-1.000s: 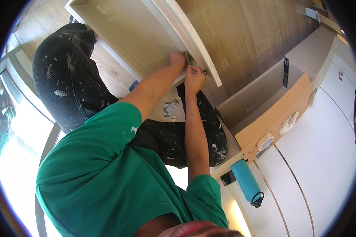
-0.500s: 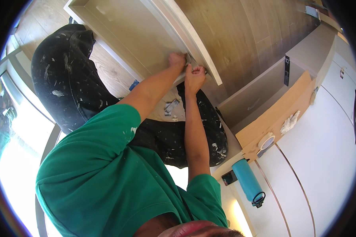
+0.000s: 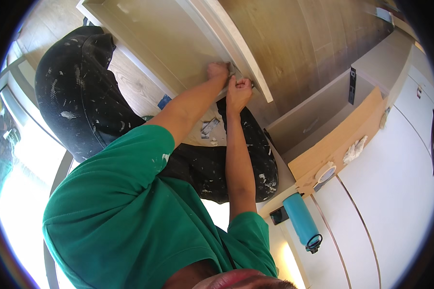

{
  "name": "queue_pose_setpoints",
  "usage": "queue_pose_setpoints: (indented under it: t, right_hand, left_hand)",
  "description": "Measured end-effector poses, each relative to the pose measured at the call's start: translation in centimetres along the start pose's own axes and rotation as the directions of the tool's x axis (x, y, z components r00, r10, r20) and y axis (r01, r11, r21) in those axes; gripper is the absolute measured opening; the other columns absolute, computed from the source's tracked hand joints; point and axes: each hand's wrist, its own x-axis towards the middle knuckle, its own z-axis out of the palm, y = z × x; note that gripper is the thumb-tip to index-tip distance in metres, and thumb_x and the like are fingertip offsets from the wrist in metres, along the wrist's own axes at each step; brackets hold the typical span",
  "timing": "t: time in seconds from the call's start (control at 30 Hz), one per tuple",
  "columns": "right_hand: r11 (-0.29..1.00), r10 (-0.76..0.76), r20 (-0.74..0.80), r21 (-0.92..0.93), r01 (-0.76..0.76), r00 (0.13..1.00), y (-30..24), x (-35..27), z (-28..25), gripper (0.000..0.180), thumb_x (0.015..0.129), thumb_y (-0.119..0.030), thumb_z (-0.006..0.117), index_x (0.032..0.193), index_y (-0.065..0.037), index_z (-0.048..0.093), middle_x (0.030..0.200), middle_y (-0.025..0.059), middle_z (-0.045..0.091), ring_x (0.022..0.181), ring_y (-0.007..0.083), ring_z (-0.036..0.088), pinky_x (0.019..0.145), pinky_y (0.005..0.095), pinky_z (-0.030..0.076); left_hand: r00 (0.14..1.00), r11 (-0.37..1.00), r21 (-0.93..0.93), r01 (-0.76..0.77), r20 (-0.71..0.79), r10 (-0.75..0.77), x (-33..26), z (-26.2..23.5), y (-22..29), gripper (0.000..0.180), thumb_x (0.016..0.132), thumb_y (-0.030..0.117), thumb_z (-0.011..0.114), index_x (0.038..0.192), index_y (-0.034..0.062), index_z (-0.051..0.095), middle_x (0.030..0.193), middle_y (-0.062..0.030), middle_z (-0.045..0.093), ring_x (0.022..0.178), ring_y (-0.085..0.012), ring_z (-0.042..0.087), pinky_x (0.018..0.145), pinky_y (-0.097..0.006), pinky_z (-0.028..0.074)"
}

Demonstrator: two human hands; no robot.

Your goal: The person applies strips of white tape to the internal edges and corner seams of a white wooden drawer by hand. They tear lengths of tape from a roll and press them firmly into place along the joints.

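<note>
A cream-coloured drawer point(image 3: 154, 41) lies in front of me, with a pale-edged panel point(image 3: 248, 55) along its right side. At the drawer's near right corner, my left hand point(image 3: 218, 71) is inside against the panel, its fingers curled and their tips partly hidden. My right hand point(image 3: 238, 94) is just beside it at the corner's outer edge, thumb and fingers pinched together. Both hands are closed around something small at the corner that I cannot make out.
Small grey hardware pieces point(image 3: 209, 128) lie on the floor between my legs, and a blue packet point(image 3: 164, 101) beside the drawer. To the right are an opened cabinet box point(image 3: 318, 113), a cardboard sheet point(image 3: 342, 139), a tape roll point(image 3: 325, 172), a crumpled rag point(image 3: 355, 150) and a teal bottle point(image 3: 301, 219).
Both hands stay at the same drawer corner with almost the same grip. The whole view has shifted very slightly.
</note>
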Motion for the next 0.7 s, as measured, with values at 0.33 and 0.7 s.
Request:
queue_pose_setpoints:
  t: [0.33,0.7]
  right_hand:
    - [1.000,-0.003,0.010,-0.027,0.003,1.000,-0.1,-0.1,0.1,0.030,0.081,-0.019,0.076,0.073,-0.003,0.053,0.055,0.0080,0.054,0.049,0.0211,0.052,0.054,0.0374,0.044]
    - [0.999,-0.033,-0.027,-0.041,0.032,0.999,0.6,0.1,0.2,0.028,0.081,-0.019,0.076,0.074,-0.002,0.054,0.057,0.0113,0.058,0.051,0.0269,0.058,0.055,0.0402,0.046]
  left_hand:
    - [0.999,0.959,0.284,-0.006,0.039,-0.005,-0.7,-1.0,1.2,0.031,0.082,0.032,0.072,0.099,0.0059,0.076,0.103,-0.0187,0.073,0.098,-0.0372,0.071,0.081,-0.046,0.056]
    - [0.413,0.357,0.212,-0.910,0.379,0.828,-0.9,-5.7,-1.0,0.032,0.083,0.018,0.068,0.112,0.0054,0.070,0.114,-0.0124,0.069,0.104,-0.0332,0.065,0.093,-0.043,0.052]
